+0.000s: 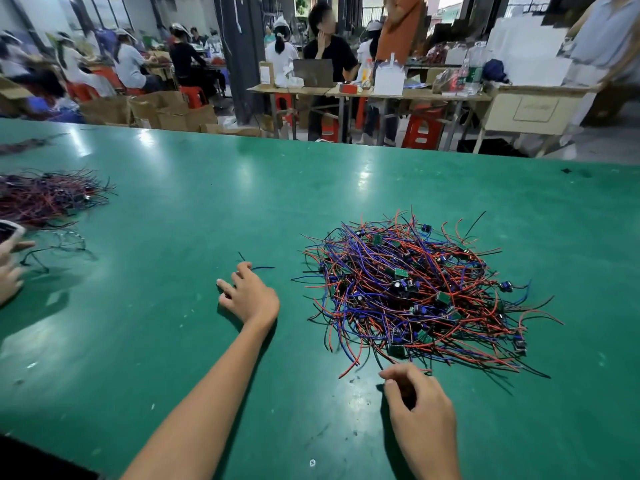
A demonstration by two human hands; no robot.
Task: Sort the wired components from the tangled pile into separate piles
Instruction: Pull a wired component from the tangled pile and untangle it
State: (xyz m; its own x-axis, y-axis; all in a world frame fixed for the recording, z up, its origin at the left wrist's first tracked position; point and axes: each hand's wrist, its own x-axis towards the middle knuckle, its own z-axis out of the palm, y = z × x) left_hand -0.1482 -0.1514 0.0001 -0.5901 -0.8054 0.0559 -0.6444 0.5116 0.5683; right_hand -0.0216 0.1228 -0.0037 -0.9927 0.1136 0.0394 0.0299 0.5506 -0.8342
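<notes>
Head view: green table top (173, 202) fills most of the frame, glossy, with light glare and a few scuffs. Behind it, upper part of frame, a workshop: people seated at benches upper left, cardboard boxes (162, 109) on the floor, red stools (420, 128), a wooden desk (363, 91) with boxes and bottles at upper centre.

Tangled pile (415, 289) of red, blue and black wired components with small green boards sits right of centre. A second pile (45, 197), mostly red and dark wires, lies at the left edge, well apart. A loose dark wire (258, 266) lies left of the tangled pile.

Left hand (249, 296) at centre, palm down on the table, fingers loosely curled; fingertips just beside the loose dark wire, can't tell whether it's pinched. Right hand (420, 407) at lower right, fingers curled, thumb and forefinger meeting at the pile's near edge; can't tell if a wire is between them. Someone else's hand (8, 271) at the far left edge.
</notes>
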